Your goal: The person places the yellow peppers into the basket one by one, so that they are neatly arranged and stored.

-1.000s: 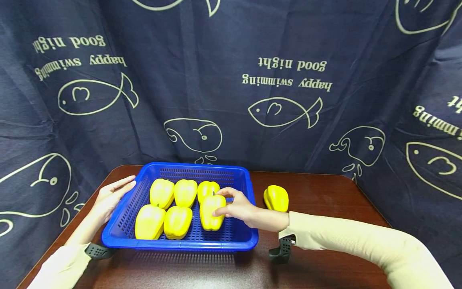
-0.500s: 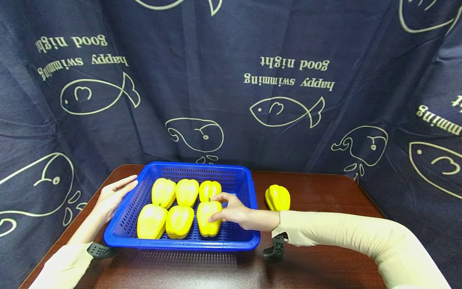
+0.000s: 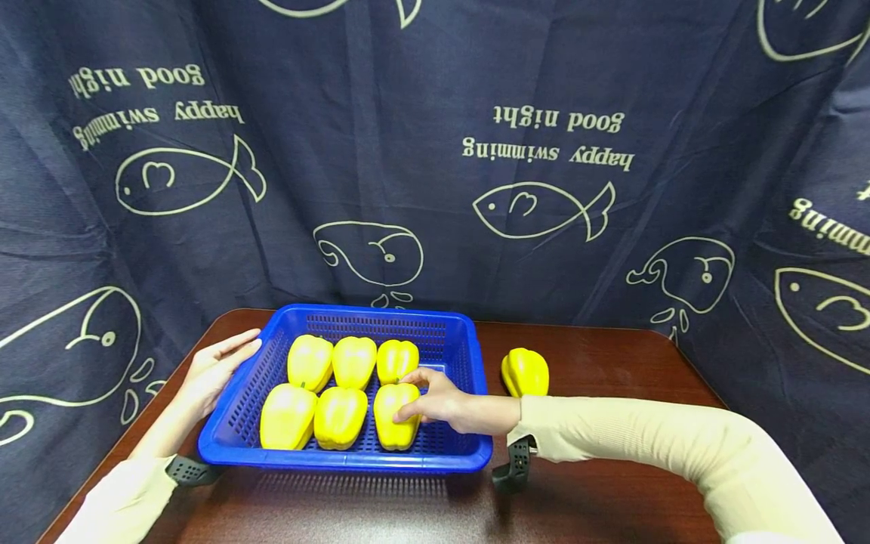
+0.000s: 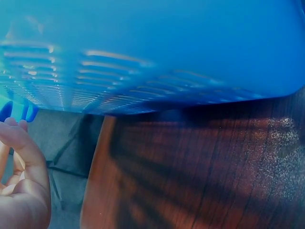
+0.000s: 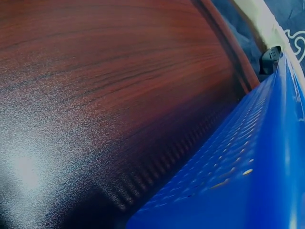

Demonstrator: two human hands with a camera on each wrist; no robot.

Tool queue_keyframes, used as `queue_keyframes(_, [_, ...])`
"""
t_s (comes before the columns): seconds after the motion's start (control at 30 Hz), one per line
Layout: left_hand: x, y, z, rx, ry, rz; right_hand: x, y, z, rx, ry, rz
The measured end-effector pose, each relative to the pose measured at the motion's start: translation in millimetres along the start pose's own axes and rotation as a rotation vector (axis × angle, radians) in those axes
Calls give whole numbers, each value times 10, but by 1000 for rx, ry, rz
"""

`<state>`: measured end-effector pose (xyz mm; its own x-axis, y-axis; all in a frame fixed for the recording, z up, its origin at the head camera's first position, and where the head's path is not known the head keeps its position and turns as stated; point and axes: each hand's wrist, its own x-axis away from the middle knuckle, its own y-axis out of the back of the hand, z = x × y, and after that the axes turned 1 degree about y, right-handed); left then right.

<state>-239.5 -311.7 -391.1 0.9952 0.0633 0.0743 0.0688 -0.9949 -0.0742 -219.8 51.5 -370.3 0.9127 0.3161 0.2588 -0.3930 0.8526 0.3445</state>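
A blue plastic basket (image 3: 340, 461) with slotted walls stands on the table, holding several yellow bell peppers in two rows. At its left side, my left hand (image 3: 212, 372) holds the rim; the left wrist view shows curled fingers (image 4: 33, 157) beside the blue edge. My right hand (image 3: 435, 398) reaches over the right side and grips a yellow bell pepper (image 3: 394, 427) in the front row between thumb and fingers. Behind it sits another bell pepper (image 3: 397, 358). The right wrist view shows only the basket's outside and the table, not the right hand.
One more yellow bell pepper (image 3: 526, 372) lies on the brown table (image 3: 612, 370), right of the basket and just behind the right forearm. A dark blue curtain (image 3: 435, 151) with fish prints hangs behind the table. The basket's right end has bare floor.
My right hand has moved the bell pepper slightly left and down, toward the front row beside the other peppers. The left hand stays at the basket's rim.
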Motion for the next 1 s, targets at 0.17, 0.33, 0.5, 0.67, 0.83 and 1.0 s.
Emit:
queue_keyframes(0.17, [1, -11, -13, -28, 19, -14, -15, -7, -21, 3, -10, 7])
queue_keyframes(0.33, [16, -20, -28, -49, 9, -22, -35, -17, -26, -10, 0, 15])
queue_keyframes(0.5, [19, -26, -31, -61, 1, -26, -35, -24, -29, -47, -20, 43])
queue_keyframes(0.67, [12, -15, -22, -45, 5, -17, -14, -42, -15, -65, -40, 56])
queue_keyframes(0.83, [-2, -7, -16, -44, 12, -20, 11, -53, -9, -62, -35, 56])
queue_keyframes(1.0, [4, -10, -11, -22, 3, -12, 26, -26, -5, -14, 8, 57])
